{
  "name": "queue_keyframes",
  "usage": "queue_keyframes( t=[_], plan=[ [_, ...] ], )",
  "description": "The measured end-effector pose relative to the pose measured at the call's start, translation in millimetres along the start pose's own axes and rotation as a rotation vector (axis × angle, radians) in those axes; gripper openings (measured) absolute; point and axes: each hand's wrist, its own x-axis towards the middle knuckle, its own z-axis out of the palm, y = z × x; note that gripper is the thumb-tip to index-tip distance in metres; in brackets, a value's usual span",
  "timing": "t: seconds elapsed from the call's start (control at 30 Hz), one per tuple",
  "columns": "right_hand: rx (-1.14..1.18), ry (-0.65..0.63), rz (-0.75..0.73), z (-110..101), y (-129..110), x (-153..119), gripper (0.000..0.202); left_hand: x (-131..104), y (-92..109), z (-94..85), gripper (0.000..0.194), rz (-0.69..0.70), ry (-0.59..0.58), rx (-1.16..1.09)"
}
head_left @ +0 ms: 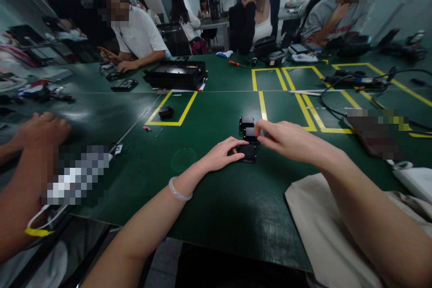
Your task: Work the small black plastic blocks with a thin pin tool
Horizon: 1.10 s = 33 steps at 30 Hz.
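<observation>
- The near black block point(249, 155) is laid flat on the green counter point(209, 202), and its left end is grasped by the left grip point(219, 156), with the thumb at the near side and a finger along the far edge.
- The right grip point(285, 139) is curled with its fingertips drawn together, just beyond the near black block and to its right; whether anything is pinched there cannot be told.
- The middle black block point(249, 133) is set just beyond the near black block, its right end partly covered by the right grip, and the far black block point(246, 121) is lined up farther beyond.
- Left of the near black block and farther off, a small black part point(165, 112) is framed by yellow tape point(165, 123); a large black case point(175, 75) is placed beyond that.
- Well beyond the near black block, an orange-handled screwdriver point(237, 63) is left lying.
- To its right, a dark flat device point(371, 135) and, nearer, beige cloth point(312, 220) are laid over the counter.
- Beyond it, the counter's far side is occupied by a person in a white T-shirt point(140, 31) and a person in a grey T-shirt point(353, 15).
</observation>
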Motion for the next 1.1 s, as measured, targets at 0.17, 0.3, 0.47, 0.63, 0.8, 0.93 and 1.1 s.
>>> queue_keyframes(
  t=[0.17,0.3,0.47,0.63,0.8,0.93,1.1],
  plan=[
    [-0.056,-0.004,0.057,-0.1,-1.5,1.8,0.022,0.6,-1.0,1.1,0.042,-0.017,0.009,0.006],
    [-0.032,-0.009,0.023,-0.8,-0.5,1.1,0.019,0.4,0.1,0.1,0.041,-0.015,-0.001,-0.002],
    [-0.023,0.0,0.045,-2.0,-1.1,0.6,0.021,0.0,0.3,-0.4,0.041,-0.014,0.004,0.003],
    [-0.022,-0.017,0.027,-1.7,-1.1,0.6,0.018,0.0,0.0,-0.2,0.041,-0.012,0.0,0.002],
    [-0.01,-0.001,0.02,-1.7,-1.9,-0.6,0.02,0.1,-0.5,0.0,0.041,-0.006,0.002,0.009],
    [-0.069,-0.001,0.063,-1.0,-2.8,0.8,0.022,-0.1,-0.4,-0.3,0.041,-0.009,0.002,0.02],
    [0.0,-0.005,0.005,-0.7,-1.3,0.7,0.018,0.0,-0.8,0.0,0.041,0.004,0.001,0.016]
  ],
)
